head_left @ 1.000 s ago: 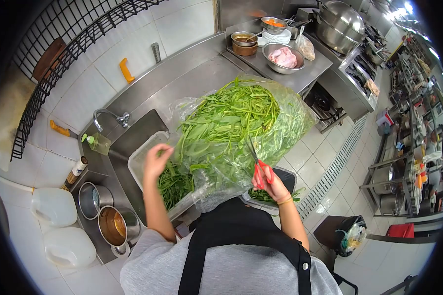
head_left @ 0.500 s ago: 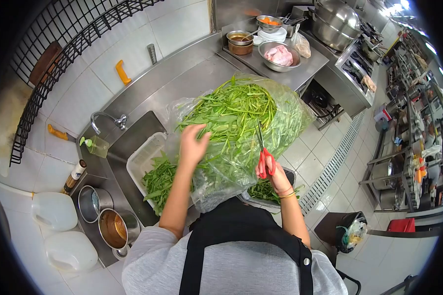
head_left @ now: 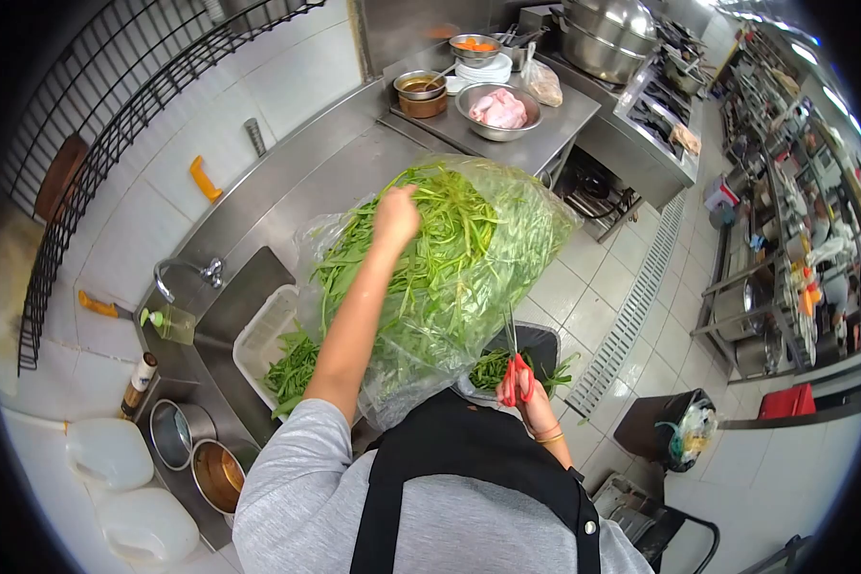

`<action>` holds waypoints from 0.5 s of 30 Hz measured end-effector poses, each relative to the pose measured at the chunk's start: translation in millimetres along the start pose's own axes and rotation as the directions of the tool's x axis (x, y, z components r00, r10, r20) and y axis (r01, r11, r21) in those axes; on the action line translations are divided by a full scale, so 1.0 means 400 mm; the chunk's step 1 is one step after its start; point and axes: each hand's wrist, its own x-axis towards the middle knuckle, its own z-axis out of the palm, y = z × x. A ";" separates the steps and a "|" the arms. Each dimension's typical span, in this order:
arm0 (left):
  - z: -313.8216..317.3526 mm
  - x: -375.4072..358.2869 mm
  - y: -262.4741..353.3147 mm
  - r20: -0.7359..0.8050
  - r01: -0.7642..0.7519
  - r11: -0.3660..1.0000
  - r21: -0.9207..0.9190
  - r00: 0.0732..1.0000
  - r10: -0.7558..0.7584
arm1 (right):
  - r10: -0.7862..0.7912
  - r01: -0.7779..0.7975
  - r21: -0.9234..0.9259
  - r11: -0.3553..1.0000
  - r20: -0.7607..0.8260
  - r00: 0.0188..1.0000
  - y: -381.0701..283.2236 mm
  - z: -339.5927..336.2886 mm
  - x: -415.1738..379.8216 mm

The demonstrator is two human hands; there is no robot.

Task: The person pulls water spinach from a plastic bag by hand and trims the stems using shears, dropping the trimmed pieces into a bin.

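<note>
A large heap of long-stemmed leafy greens [head_left: 447, 225] lies in an open clear plastic bag [head_left: 536, 206] on the steel counter. My left hand [head_left: 397, 218] reaches into the far part of the heap, its fingers closed around some stems. Held low at the near right side of the bag, my right hand [head_left: 540, 411] grips red-handled scissors [head_left: 518, 378] with the blades pointing up and away. Cut greens [head_left: 292, 368] lie in a white plastic basin [head_left: 246, 337] in the sink. More cut greens [head_left: 493, 371] fill part of a dark container [head_left: 546, 342] behind the scissors.
On the far counter stand a steel bowl of raw meat [head_left: 497, 108], plates [head_left: 483, 72] and sauce pots [head_left: 421, 91]. A tap [head_left: 187, 268], soap bottle [head_left: 170, 325] and metal pots [head_left: 222, 475] are at left. A bin [head_left: 655, 426] stands on the floor at right.
My left hand has moved away from me, deeper over the heap, and its fingers have closed on stems. My right hand has lowered the scissors off the greens toward my body. The view has shifted slightly.
</note>
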 end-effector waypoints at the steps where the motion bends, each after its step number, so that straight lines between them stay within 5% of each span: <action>1: -0.031 0.006 -0.016 -0.021 0.025 0.998 -0.058 0.999 -0.026 | -0.003 0.003 0.014 1.000 -0.013 1.000 0.012 -0.010 -0.012; 5: -0.161 0.010 -0.014 -0.087 -0.074 0.980 -0.185 0.995 0.059 | 0.006 -0.004 0.031 1.000 -0.074 0.997 0.035 -0.032 -0.039; 7: -0.196 0.012 -0.006 -0.006 -0.035 0.900 -0.435 0.999 0.036 | 0.011 -0.004 0.066 0.998 -0.096 0.995 0.036 -0.032 -0.043; 15: -0.253 -0.048 0.186 0.218 0.090 0.725 -0.683 0.972 0.085 | -0.142 0.141 -0.018 0.990 -0.161 0.977 -0.002 -0.069 -0.051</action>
